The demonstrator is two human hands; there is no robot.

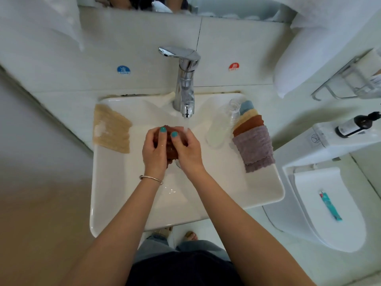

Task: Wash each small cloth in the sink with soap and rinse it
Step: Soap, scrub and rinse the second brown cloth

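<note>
While both hands' fingers point(162, 139) clutch a brown cloth point(170, 148) under the tap point(186, 83), one beige cloth point(111, 129) lies left — a stack point(252, 139) waits right, seemingly unwashed.

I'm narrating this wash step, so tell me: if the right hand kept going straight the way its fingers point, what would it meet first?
The right hand points up and left, gripping the brown cloth. Past that cloth, it would likely meet the left hand first; depth is hard to judge.
</note>
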